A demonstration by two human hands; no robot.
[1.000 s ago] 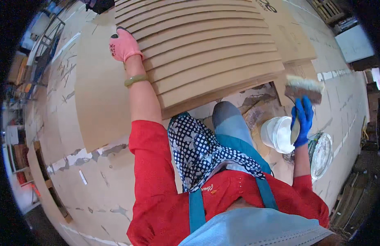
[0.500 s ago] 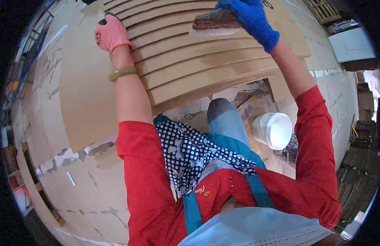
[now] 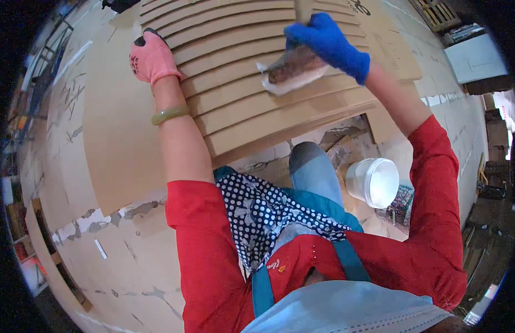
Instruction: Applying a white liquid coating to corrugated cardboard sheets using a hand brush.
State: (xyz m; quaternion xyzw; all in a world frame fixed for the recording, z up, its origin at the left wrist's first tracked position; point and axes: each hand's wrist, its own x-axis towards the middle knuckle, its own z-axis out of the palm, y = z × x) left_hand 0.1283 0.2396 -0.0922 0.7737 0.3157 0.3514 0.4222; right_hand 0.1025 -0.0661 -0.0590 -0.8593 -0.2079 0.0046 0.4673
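blue-gloved fingers of the right hand (image 3: pixel 336 50) are clamped around the handle of a wide brush (image 3: pixel 293 67), upper centre of the frame; its whitish bristle edge lies over the overlapping cardboard sheets (image 3: pixel 241 114), slightly blurred. at upper left, the pink-gloved left hand (image 3: pixel 153 58) rests at the sheets' left edge; i cannot tell whether its fingers are pinched together on them. a greenish bangle (image 3: pixel 170 114) circles that wrist. right of centre stands a white bucket (image 3: pixel 374 182), near the person's knee (image 3: pixel 308 161). red sleeves (image 3: pixel 205 233) fill the lower frame, either side of a polka-dot cloth (image 3: pixel 257 205).
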